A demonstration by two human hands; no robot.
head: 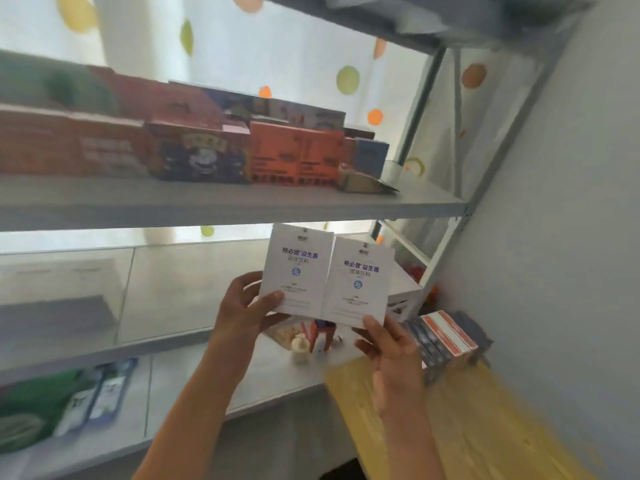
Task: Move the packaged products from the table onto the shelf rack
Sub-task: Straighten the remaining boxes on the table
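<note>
— Two white packets up in the air: left packet (296, 268) pinched at its lower edge by the left hand (247, 306), right packet (358, 280) gripped from below by the right hand (389, 344).

— Where exactly?

— Side by side, edges overlapping, in front of the shelf rack (242, 202) (orange boxes (294, 155) already up there), above the wooden table (485, 427).

Grey wall (571, 202) at rt, dotted curtain (277, 46) behind — bright backlight.

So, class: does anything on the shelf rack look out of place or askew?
Yes. At the right end of the upper shelf, one small box lies tipped over flat, while the other boxes stand upright.
</note>
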